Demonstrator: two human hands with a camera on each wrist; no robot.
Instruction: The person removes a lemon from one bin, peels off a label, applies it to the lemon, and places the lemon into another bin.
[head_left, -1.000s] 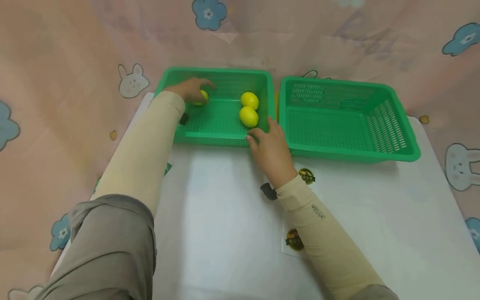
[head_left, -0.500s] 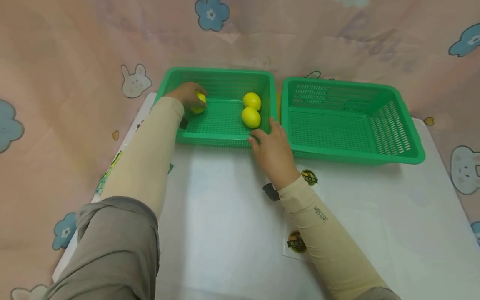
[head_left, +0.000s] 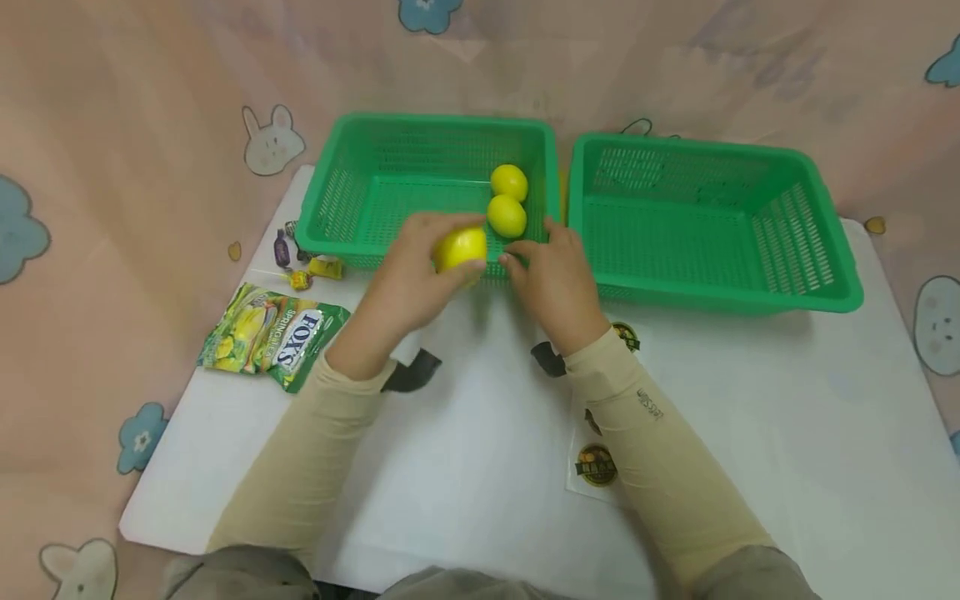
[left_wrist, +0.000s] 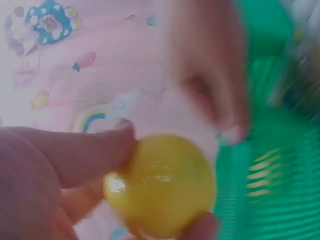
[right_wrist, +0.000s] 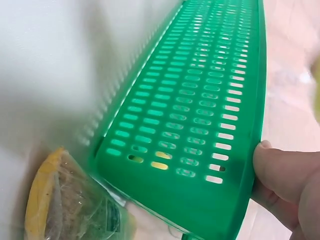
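White tabletop (head_left: pixel 465 450) | left hand (head_left: pixel 408 279) — fingers curl round a lemon (head_left: pixel 462 248) | right hand (head_left: pixel 557 283) — fingers pinch the rim of a green basket (head_left: pixel 442 118) holding two more lemons (head_left: pixel 507 217)

Left basket (head_left: pixel 420 196): room from above, left half; two yellow fruits (head_left: pixel 507 217) crowding the right end.
Front rim (head_left: pixel 352 249): left hand (head_left: pixel 405 275) across the middle, right hand (head_left: pixel 557 279) at the right corner!
Right basket (head_left: pixel 667 246): wide open overhead.
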